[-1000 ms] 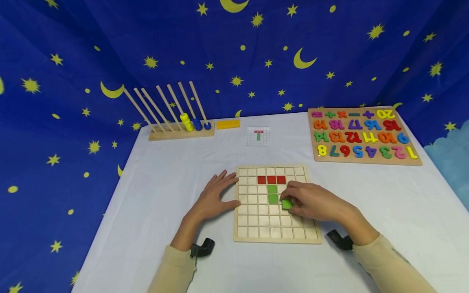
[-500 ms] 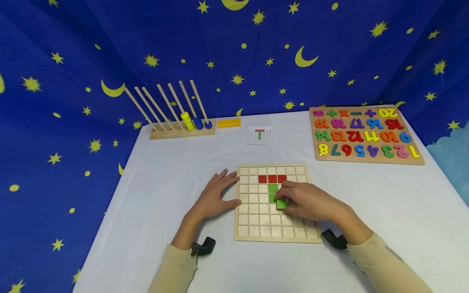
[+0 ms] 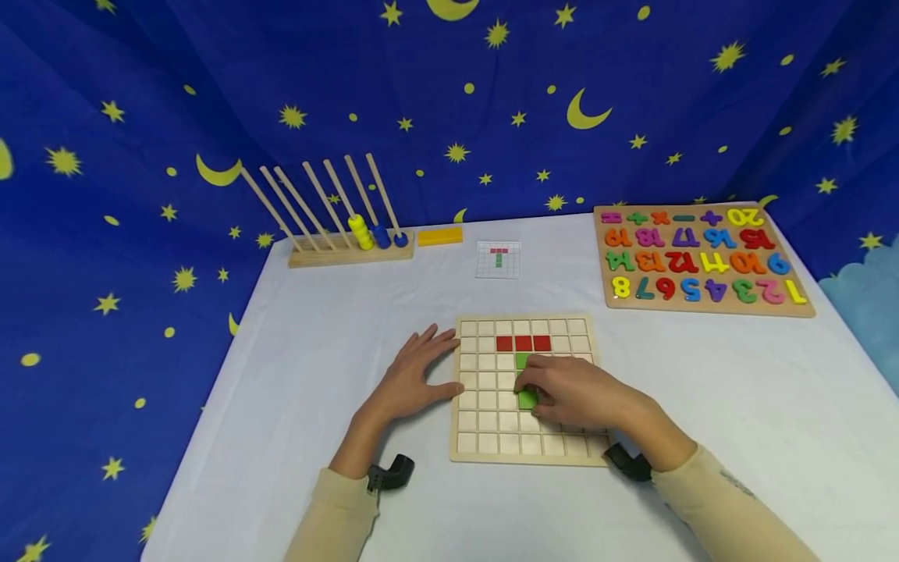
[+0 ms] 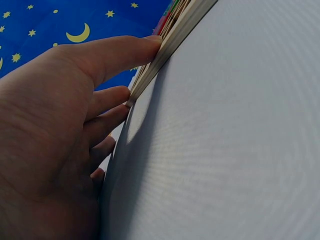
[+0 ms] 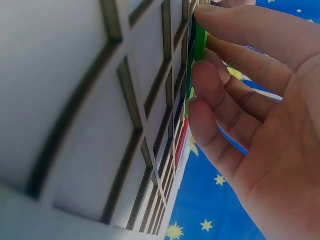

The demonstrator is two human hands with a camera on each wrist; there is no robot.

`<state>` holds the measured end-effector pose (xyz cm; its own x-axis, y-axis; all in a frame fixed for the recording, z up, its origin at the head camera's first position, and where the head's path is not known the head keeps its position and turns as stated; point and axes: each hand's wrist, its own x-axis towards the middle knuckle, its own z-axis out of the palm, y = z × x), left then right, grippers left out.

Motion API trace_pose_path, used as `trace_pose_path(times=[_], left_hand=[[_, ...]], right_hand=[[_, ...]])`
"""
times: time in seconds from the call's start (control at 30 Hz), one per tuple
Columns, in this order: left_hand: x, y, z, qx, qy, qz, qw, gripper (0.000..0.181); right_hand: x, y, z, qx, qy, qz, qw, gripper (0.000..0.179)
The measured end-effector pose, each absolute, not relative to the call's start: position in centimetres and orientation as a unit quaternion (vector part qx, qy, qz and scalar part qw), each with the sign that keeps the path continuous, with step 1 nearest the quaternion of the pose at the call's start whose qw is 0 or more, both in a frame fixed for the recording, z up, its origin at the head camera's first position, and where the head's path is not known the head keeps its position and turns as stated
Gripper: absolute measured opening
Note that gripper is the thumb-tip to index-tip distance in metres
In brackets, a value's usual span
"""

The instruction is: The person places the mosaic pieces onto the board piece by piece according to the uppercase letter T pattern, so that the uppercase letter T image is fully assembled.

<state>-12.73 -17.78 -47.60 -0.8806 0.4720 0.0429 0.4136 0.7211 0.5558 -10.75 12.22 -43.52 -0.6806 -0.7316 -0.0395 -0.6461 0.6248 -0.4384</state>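
A wooden grid board (image 3: pixel 485 443) lies on the white table. Three red tiles (image 3: pixel 523 343) sit in a row near its far side, and a green tile (image 3: pixel 523 361) is below the middle one; another green tile under it is mostly covered by my fingers. My right hand (image 3: pixel 576 390) pinches a green square tile (image 3: pixel 527 400) at the cell below these, thumb on its near edge. In the right wrist view the held green tile (image 5: pixel 200 42) shows edge-on by the thumb. My left hand (image 3: pixel 414 375) touches the board's left edge with spread fingers and thumb.
A small pattern card (image 3: pixel 498 260) lies beyond the board. Farther back stand a wooden peg abacus (image 3: pixel 351 254) with yellow and blue beads and a yellow-orange block (image 3: pixel 440 236). A number puzzle board (image 3: pixel 705 261) lies at the back right.
My right hand has moved left across the board with the green tile, from the column on the right to the column under the other green tiles. The left hand stays at the board's edge.
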Motion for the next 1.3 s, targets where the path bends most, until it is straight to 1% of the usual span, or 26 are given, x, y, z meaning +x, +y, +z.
trace_pose_path(times=[0.37, 0.6, 1.03, 1.3], left_hand=[[-12.75, -17.79, -47.53, 0.232, 0.929, 0.283, 0.061, 0.076], [-12.78, -17.94, -47.58, 0.239, 0.925, 0.29, 0.052, 0.076], [-12.88, -17.87, -47.72, 0.233, 0.928, 0.284, 0.058, 0.076], [-12.77, -17.97, -47.77, 0.238, 0.926, 0.287, 0.053, 0.077]], right_hand=[[-10.81, 12.06, -43.71, -0.39, 0.893, -0.195, 0.107, 0.022], [-10.82, 12.12, -43.7, -0.39, 0.894, -0.19, 0.107, 0.022], [-10.82, 12.15, -43.62, -0.384, 0.895, -0.199, 0.107, 0.024], [-10.86, 12.12, -43.68, -0.386, 0.895, -0.197, 0.106, 0.024]])
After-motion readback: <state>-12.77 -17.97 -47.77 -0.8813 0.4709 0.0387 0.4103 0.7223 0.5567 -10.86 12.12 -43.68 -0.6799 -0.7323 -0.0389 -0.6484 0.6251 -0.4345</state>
